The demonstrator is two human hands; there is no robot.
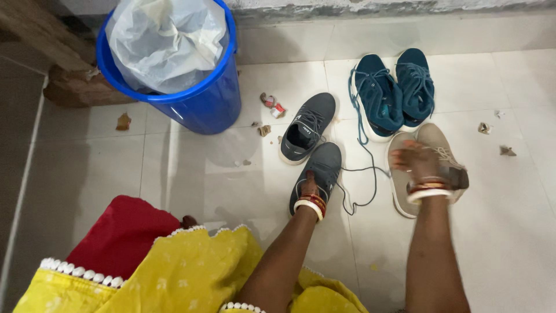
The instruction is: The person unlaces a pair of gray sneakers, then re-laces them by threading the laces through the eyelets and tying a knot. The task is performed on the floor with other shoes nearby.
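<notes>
**Head view: two hands on shoes, loose lace trailing between pairs**

Head camera looks down at a person crouched over three pairs of shoes on pale floor tiles. The left hand, at centre frame, has its fingers tucked into the opening of a dark grey sneaker; how tightly it grips cannot be told. Its partner, the second grey sneaker, lies just above it, angled. The right hand, right of centre and slightly blurred, closes over the beige shoes, which lie side by side.

A long teal lace runs from the teal sneakers in the upper right down between the grey and beige pairs. Lifting either held shoe could snag that lace and drag a teal sneaker along. The bangles on both wrists might also catch on it.

Glossy off-white tiles show grey grout lines and scattered litter scraps. A blue bucket lined with a clear plastic bag stands upper left, against a rough wall base, beside a wooden piece.
</notes>
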